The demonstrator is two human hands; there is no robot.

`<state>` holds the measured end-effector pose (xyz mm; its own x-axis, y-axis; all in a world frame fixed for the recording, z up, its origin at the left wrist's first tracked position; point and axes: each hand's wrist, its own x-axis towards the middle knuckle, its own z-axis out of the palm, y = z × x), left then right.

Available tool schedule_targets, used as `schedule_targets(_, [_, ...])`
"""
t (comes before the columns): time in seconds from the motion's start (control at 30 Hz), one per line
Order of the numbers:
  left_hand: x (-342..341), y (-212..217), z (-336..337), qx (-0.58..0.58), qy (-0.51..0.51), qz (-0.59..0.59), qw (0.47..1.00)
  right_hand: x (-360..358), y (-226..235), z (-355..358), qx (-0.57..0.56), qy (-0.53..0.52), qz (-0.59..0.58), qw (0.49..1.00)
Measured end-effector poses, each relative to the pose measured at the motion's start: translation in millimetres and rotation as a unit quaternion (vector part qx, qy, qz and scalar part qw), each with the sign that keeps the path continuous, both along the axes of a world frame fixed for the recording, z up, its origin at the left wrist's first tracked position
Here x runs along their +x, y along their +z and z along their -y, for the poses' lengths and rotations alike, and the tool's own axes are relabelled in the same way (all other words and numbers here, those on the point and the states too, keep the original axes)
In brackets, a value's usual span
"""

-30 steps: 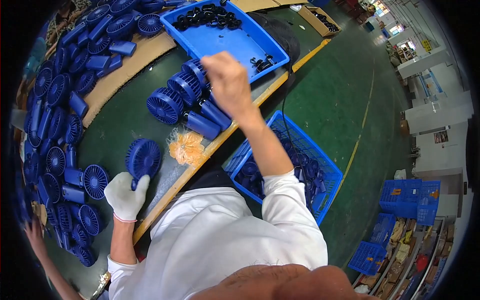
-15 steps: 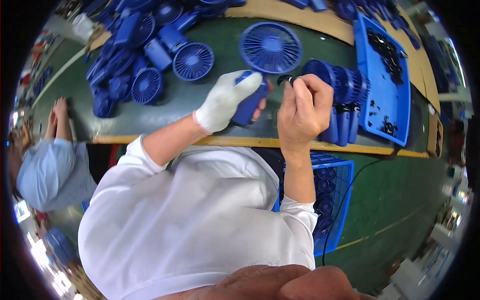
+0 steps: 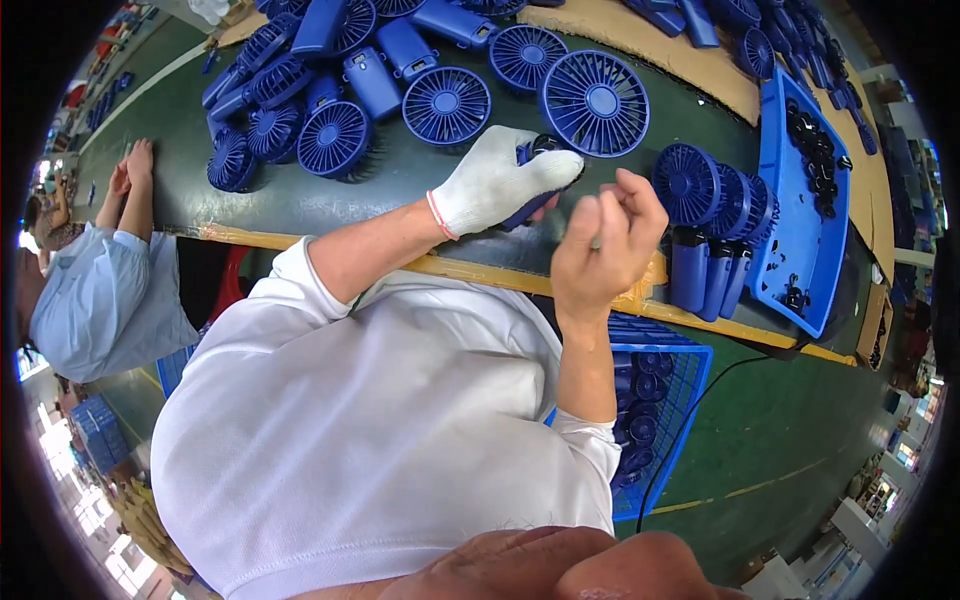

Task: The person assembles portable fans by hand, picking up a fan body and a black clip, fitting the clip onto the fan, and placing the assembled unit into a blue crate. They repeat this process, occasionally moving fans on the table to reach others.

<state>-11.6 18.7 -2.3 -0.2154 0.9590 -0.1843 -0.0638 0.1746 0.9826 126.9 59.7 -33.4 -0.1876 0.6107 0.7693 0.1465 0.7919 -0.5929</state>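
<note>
My left hand, in a white glove, is wrapped round the handle of a blue handheld fan. The round slatted fan head points away from me, and a black piece shows at its neck beside my thumb. Just right of the handle, apart from it, is my bare right hand. Its fingers are half curled and spread, slightly blurred, and I see nothing between them. Right of that hand stand several blue fans in a row, with black pieces at their necks.
A blue tray with small black parts lies at the right. Many blue fans are heaped at the far left, near cardboard. Below the table edge stands a blue crate of fans. Another person sits at the left.
The small black part that was in my right fingers is out of them, and a black piece now shows at the fan's neck. My right hand has opened. The view has shifted.
</note>
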Motion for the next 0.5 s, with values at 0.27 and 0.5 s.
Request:
schedule_targets(0.27, [7, 4, 0, -0.003, -0.038, -0.073, 0.997, 0, -23, -2, -0.475, 0.241, -0.119, 0.838])
schedule_targets(0.5, [14, -4, 6, -0.059, -0.060, 0.081, 0.993, -4, 5, 4, -0.571, 0.191, -0.180, 0.778])
